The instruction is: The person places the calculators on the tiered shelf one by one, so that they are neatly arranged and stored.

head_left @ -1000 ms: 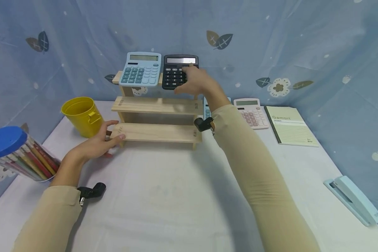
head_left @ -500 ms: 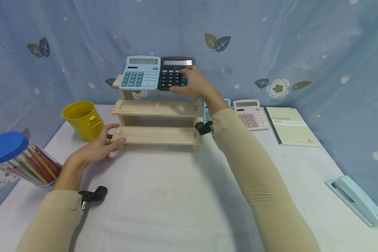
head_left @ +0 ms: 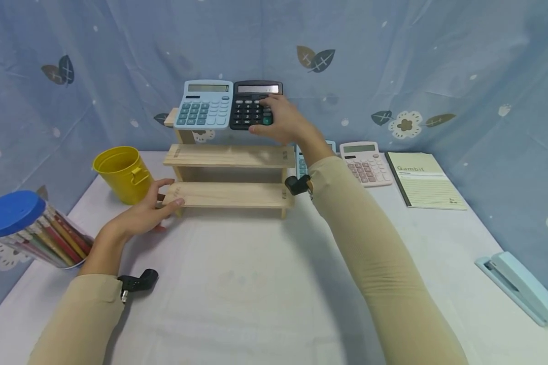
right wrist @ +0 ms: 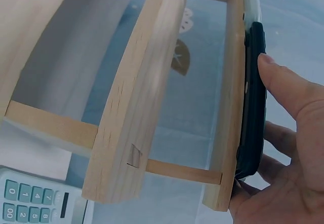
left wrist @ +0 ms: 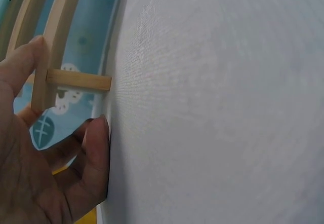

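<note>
A three-tier wooden shelf (head_left: 230, 195) stands at the back of the table. On its top tier a light blue calculator (head_left: 204, 104) lies beside a black calculator (head_left: 250, 105), their sides touching or nearly so. My right hand (head_left: 285, 121) grips the black calculator at its right side; in the right wrist view the thumb (right wrist: 283, 79) lies on its near edge and the other fingers pass behind it. At the shelf's lower left end, my left hand (head_left: 141, 215) holds the bottom board, thumb on top. The left wrist view shows its lower fingers (left wrist: 93, 153) loosely bent beside the leg.
Left of the shelf are a yellow bucket (head_left: 128, 177) and a blue-lidded jar of pencils (head_left: 45, 235). To the right lie another blue calculator (head_left: 301, 161), partly hidden by my arm, a pink calculator (head_left: 367, 165), a notebook (head_left: 424, 180) and a light blue stapler (head_left: 520, 289).
My right hand has slid the black calculator a little left, closing the gap to the light blue one. Between half a second ago and now it has stayed put. My left hand keeps its place.
</note>
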A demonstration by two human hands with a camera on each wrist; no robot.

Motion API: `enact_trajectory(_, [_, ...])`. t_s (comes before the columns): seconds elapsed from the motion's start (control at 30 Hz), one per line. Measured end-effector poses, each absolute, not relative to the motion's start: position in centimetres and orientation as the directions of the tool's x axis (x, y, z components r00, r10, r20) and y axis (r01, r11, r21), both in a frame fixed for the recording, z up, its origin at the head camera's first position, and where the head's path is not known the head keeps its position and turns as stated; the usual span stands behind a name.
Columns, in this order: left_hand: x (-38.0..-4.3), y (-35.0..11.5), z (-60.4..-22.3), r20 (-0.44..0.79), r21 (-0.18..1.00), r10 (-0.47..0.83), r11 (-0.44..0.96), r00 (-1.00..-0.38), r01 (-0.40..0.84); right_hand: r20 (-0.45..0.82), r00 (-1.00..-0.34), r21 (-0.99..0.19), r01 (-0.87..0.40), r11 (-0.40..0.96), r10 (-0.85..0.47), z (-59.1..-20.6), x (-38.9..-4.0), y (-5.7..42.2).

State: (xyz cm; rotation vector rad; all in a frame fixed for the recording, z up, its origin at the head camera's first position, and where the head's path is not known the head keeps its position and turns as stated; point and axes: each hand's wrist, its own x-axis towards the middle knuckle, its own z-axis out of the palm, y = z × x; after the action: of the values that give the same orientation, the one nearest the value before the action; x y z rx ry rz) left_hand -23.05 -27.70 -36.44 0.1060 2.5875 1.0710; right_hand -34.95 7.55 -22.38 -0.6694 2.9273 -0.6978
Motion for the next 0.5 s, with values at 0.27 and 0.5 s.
enact_trajectory(0.27, [-23.2, -27.7, -36.3, -0.291, 0.692, 0.188, 0.719, -0.938, -0.071, 0.060, -0.898, -0.461, -0.411, 0.786, -0.435, -22.5, -35.0, 7.9])
enact_trajectory(0.5, [-23.1, -27.8, -36.4, -0.289, 0.698, 0.187, 0.712, -0.939, -0.073, 0.128, -0.884, -0.509, -0.447, 0.735, -0.449, -22.8, -34.9, 8.9])
